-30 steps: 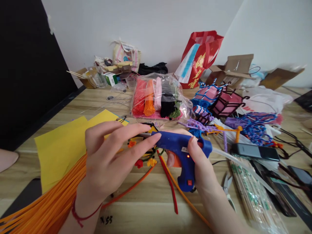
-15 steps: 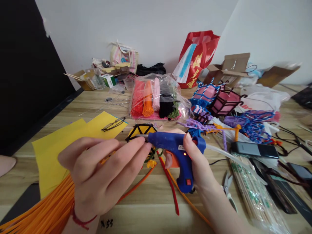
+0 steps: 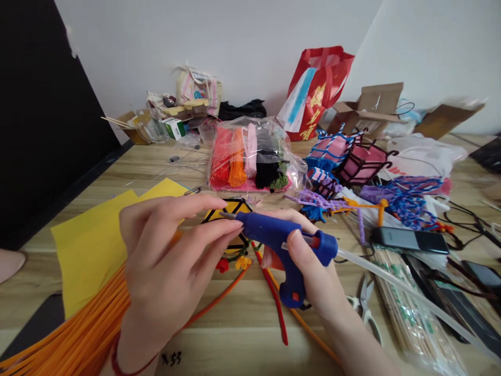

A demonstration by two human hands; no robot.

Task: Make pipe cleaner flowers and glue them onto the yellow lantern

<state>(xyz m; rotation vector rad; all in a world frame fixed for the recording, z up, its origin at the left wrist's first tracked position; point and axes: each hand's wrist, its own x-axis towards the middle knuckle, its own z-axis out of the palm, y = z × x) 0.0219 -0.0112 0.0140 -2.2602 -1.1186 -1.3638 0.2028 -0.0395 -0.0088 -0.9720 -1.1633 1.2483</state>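
Observation:
My right hand (image 3: 313, 266) is wrapped round a blue glue gun (image 3: 270, 228), its metal nozzle pointing left and a clear glue stick (image 3: 376, 269) coming out of its back. Beside the nozzle, my left hand (image 3: 172, 256) has curled fingers, the foremost one raised above the tip. A bit of orange shows behind those fingers; what they grip is hidden. Behind the nozzle sits a yellow and black lantern-like frame (image 3: 234, 204), partly covered. Below it lie a yellow flower (image 3: 243, 262), a red flower (image 3: 222, 265) and a red fuzzy stem (image 3: 276, 303).
Orange stems (image 3: 86, 313) and yellow sheets (image 3: 92, 224) lie left. Bagged colored stems (image 3: 250, 156) are in the middle. On the right are pink lanterns (image 3: 364, 162), scissors (image 3: 366, 300) and packed sticks (image 3: 410, 308). A red bag (image 3: 324, 86) stands behind. Someone's skin shows at the left edge.
The glue gun has tilted, its back end now lower and further right. My left hand's foremost finger has lifted away from the others, and the red flower has come into view.

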